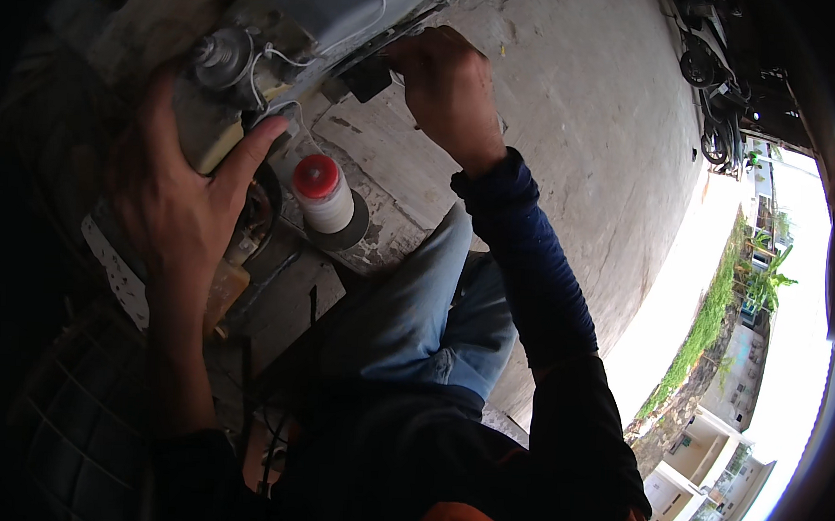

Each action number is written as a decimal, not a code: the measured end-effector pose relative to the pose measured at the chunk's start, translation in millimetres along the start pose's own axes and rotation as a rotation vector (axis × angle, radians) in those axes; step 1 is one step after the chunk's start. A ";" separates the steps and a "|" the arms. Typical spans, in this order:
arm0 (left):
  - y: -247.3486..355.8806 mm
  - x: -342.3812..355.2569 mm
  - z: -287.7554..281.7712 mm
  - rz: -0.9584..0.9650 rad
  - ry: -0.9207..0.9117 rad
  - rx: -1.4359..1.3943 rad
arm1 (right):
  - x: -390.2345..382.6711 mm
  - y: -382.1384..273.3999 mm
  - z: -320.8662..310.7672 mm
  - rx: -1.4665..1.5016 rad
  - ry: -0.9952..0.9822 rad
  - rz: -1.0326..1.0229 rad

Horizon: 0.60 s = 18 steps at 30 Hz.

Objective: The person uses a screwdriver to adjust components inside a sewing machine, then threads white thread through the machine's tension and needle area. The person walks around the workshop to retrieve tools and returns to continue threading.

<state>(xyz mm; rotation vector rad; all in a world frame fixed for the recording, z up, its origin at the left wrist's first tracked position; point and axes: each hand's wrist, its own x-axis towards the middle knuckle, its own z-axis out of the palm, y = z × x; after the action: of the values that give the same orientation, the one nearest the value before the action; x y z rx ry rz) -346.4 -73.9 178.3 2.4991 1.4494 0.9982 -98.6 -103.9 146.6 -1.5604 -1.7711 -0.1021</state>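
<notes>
My left hand is spread over a small machine on the left, thumb and forefinger wide apart; its other fingers are lost in shadow. The thumb tip is beside a white thread that runs past a round ridged metal knob. My right hand is closed at the edge of a grey casing, next to a dark flat piece. What its fingers pinch is hidden. Between my hands a white thread spool with a red top stands on a dark round base.
My legs in blue jeans are bent below the spool. A white plate with holes is near my left wrist, and wire bars show dimly lower left. Concrete floor stretches right toward parked motorbikes.
</notes>
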 end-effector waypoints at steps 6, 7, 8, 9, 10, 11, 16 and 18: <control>2.0 4.7 -0.4 0.111 0.089 0.043 | -5.0 0.6 4.0 -0.191 0.028 -0.038; 1.9 4.3 0.4 0.112 0.090 0.043 | -7.3 -0.1 5.1 -0.177 0.006 -0.070; 1.9 3.9 1.0 0.113 0.091 0.042 | -8.8 -1.7 6.3 -0.163 -0.015 -0.102; 2.1 3.0 1.1 0.096 0.080 0.044 | -11.4 -5.8 7.9 -0.057 -0.010 -0.106; 1.5 2.0 -0.1 0.079 0.072 0.048 | -10.9 -7.3 6.4 -0.064 0.002 -0.072; 1.2 1.6 -0.7 0.062 0.064 0.052 | -9.9 -8.1 4.0 -0.070 0.014 -0.038; 2.5 2.5 -0.2 0.064 0.061 0.066 | -4.3 5.2 7.5 -0.239 -0.027 -0.040; 1.4 1.8 0.2 0.062 0.056 0.074 | -6.2 3.8 10.3 -0.220 0.001 -0.071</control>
<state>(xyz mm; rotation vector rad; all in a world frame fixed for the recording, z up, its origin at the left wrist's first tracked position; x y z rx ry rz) -344.6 -73.2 179.6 2.6030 1.4590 1.0523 -100.4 -102.6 134.2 -1.6490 -1.8655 -0.3422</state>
